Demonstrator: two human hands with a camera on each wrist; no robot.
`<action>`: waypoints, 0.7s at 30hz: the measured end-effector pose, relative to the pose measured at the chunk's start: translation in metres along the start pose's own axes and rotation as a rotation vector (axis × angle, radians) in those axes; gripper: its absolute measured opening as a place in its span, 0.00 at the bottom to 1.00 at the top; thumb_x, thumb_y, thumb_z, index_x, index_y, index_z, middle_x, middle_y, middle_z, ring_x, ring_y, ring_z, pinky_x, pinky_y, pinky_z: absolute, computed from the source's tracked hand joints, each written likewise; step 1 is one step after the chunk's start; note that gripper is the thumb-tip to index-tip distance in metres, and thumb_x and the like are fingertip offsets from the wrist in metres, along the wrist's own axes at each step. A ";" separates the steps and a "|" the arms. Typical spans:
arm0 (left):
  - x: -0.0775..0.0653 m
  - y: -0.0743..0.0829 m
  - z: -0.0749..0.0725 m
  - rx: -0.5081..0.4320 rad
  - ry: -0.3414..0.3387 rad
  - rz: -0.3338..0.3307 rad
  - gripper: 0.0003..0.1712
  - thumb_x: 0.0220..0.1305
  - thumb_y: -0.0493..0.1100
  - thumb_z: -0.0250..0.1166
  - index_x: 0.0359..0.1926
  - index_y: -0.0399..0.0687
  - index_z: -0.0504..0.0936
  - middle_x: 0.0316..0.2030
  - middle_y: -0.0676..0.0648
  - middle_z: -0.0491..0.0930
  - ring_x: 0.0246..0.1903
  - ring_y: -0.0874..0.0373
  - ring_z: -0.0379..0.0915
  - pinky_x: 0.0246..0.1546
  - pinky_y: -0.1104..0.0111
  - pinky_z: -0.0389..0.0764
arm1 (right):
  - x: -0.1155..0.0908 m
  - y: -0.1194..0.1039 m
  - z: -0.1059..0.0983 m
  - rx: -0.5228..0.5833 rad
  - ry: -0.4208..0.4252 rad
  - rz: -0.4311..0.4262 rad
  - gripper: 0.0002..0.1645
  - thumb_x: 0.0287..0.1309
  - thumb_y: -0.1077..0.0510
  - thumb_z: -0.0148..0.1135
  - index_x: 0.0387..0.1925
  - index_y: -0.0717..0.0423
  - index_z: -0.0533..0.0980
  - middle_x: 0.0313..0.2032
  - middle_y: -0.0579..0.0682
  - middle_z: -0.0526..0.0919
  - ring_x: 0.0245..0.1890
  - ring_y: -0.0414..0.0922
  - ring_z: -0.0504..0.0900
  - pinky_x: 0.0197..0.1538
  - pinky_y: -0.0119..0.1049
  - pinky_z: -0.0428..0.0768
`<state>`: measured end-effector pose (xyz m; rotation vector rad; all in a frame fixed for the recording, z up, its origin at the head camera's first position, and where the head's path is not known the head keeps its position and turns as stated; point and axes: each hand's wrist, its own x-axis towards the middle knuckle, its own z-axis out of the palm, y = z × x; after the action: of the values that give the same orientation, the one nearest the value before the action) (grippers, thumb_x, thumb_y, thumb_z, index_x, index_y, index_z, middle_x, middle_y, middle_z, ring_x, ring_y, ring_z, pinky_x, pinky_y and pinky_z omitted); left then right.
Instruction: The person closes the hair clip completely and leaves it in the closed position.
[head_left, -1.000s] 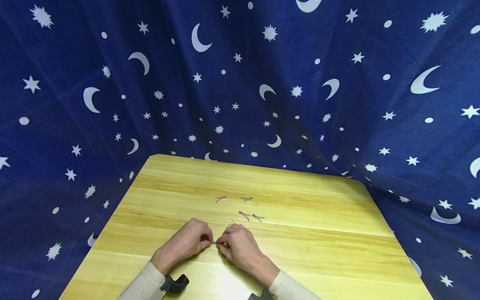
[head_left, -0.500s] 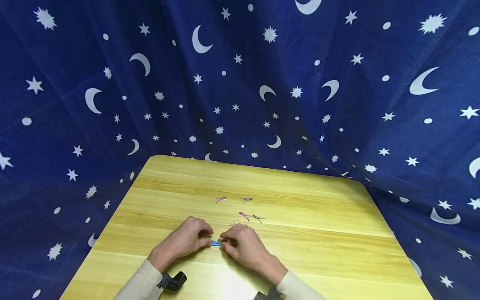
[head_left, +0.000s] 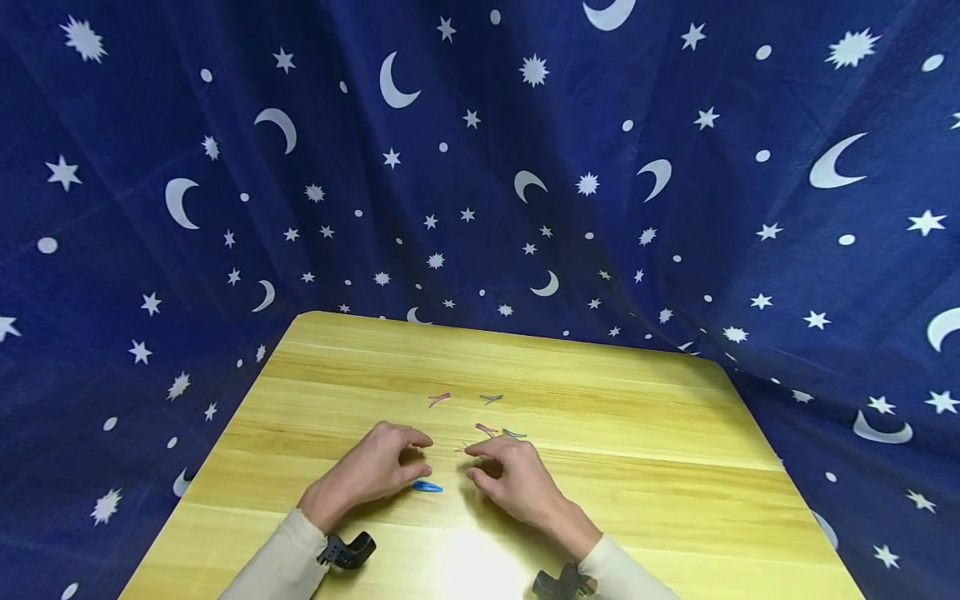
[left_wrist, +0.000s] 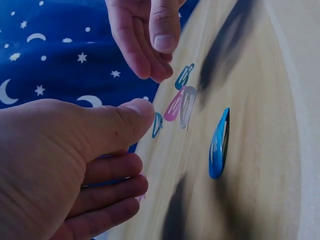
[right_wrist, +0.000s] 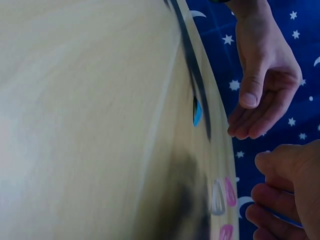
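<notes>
A bright blue snap hair clip (head_left: 427,487) lies on the wooden table between the two hands, just below the left fingertips in the head view. In the left wrist view the same blue clip (left_wrist: 217,147) rests apart from the fingers. The left hand (head_left: 372,468) hovers beside it, thumb and fingers parted and holding nothing. Over to the right, the right hand (head_left: 519,486) is also bare, its fingers loosely bent. Its index fingertip overlaps a grey hair clip (left_wrist: 187,107), which shows whole in the left wrist view.
Further back on the table (head_left: 637,467) lie more spread hair clips: a pink clip (head_left: 439,399), a greyish clip (head_left: 492,398), another pink clip (head_left: 485,428) and a teal clip (head_left: 514,433). A dark blue curtain (head_left: 480,167) with moons and stars hangs behind.
Both hands pinched the blue hair clip at its ends a second ago. They have since let go and drawn apart, the right hand moving right; the clip now lies on the table.
</notes>
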<state>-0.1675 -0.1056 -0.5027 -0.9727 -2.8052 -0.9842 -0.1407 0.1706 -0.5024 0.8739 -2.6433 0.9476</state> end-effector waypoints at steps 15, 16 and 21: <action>0.016 0.005 0.004 -0.016 0.054 0.034 0.24 0.65 0.44 0.81 0.58 0.38 0.89 0.54 0.42 0.92 0.58 0.46 0.89 0.61 0.52 0.88 | -0.005 0.011 -0.014 -0.040 0.065 0.095 0.18 0.62 0.59 0.82 0.53 0.56 0.90 0.51 0.49 0.94 0.57 0.50 0.91 0.62 0.50 0.88; 0.017 0.005 0.005 -0.021 0.059 0.036 0.24 0.65 0.43 0.81 0.58 0.38 0.89 0.54 0.42 0.92 0.57 0.45 0.89 0.61 0.52 0.88 | -0.005 0.012 -0.014 -0.043 0.070 0.103 0.18 0.61 0.59 0.82 0.53 0.56 0.90 0.51 0.49 0.94 0.57 0.50 0.91 0.62 0.50 0.88; 0.022 0.005 0.010 -0.028 0.076 0.050 0.25 0.65 0.43 0.81 0.59 0.38 0.89 0.54 0.42 0.92 0.57 0.46 0.89 0.61 0.52 0.88 | -0.008 0.017 -0.013 -0.044 0.106 0.121 0.20 0.60 0.61 0.82 0.53 0.57 0.89 0.50 0.51 0.94 0.55 0.51 0.92 0.60 0.52 0.89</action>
<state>-0.1807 -0.0845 -0.5036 -0.9815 -2.6992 -1.0347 -0.1445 0.1931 -0.5040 0.6414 -2.6400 0.9320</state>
